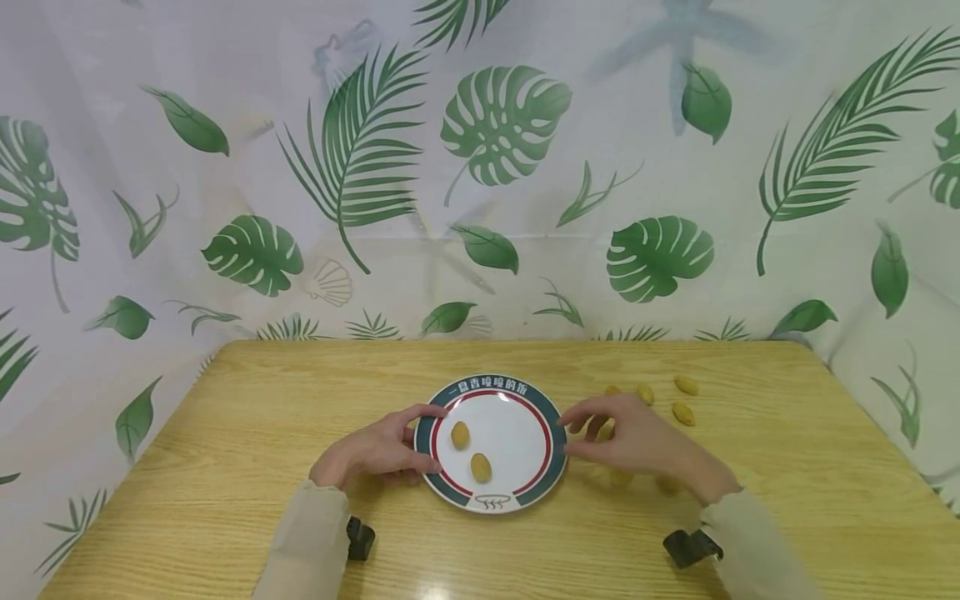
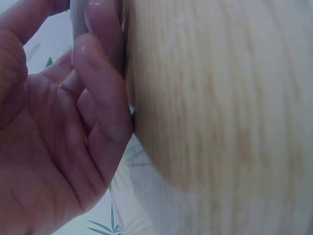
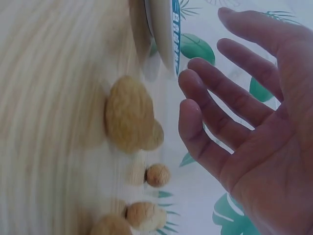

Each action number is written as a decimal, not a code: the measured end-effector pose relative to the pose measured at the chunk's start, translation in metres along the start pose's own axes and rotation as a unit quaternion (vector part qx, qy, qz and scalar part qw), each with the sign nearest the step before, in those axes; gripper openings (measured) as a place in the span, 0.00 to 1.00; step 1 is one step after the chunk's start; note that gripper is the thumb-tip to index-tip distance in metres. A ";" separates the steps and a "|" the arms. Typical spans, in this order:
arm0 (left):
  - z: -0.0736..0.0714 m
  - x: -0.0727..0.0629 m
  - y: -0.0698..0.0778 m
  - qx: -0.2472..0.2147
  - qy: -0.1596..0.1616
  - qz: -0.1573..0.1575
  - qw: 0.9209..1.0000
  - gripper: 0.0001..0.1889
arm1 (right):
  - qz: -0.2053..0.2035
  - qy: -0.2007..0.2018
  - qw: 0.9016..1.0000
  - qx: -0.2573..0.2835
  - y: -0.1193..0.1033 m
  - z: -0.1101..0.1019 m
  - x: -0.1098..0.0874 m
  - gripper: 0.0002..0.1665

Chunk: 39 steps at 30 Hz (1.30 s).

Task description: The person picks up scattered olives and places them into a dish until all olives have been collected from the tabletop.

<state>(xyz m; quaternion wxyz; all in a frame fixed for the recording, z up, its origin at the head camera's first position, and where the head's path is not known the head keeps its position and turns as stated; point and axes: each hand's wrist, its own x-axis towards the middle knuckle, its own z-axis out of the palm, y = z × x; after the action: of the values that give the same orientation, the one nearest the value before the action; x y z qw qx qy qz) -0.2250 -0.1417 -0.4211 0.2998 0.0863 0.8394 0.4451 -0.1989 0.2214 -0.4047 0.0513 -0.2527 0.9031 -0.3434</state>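
A round white plate (image 1: 510, 433) with a blue-green rim and a red ring lies on the wooden table. Two brown walnuts (image 1: 481, 467) rest on its left part. My left hand (image 1: 386, 446) grips the plate's left edge, two digits over the rim and the others curled at its side. In the left wrist view those fingers bend around the plate's pale edge (image 2: 77, 22). At the opposite rim hovers my right hand (image 1: 637, 433), fingers loosely bent and nothing held. The right wrist view shows its fingers apart, beside several walnuts (image 3: 129, 113) on the table.
More walnuts (image 1: 683, 413) lie on the table to the right, some partly hidden behind and below the right hand. A leaf-patterned sheet (image 1: 525, 275) hangs behind the table's back edge (image 1: 360, 342). Each wrist carries a small black device (image 1: 360, 538).
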 end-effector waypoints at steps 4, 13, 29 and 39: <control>0.000 0.000 0.000 -0.002 -0.002 0.003 1.000 0.37 | -0.002 0.013 1.000 -0.005 0.002 -0.005 -0.006 0.19; -0.001 -0.002 -0.001 -0.003 -0.003 0.004 1.000 0.37 | 0.003 0.017 1.000 -0.015 0.011 -0.012 -0.013 0.20; -0.002 -0.001 -0.001 -0.004 -0.006 0.009 1.000 0.37 | 0.011 0.038 0.999 -0.003 0.023 -0.020 -0.027 0.18; -0.002 0.000 -0.001 -0.005 -0.006 0.007 1.000 0.37 | 0.013 0.060 0.998 -0.019 0.028 -0.029 -0.038 0.17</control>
<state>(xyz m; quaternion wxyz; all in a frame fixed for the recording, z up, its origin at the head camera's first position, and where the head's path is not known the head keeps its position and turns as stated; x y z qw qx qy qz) -0.2256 -0.1434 -0.4211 0.3020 0.0932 0.8346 0.4511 -0.1854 0.2750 -0.4042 -0.0029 -0.2212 0.9140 -0.3402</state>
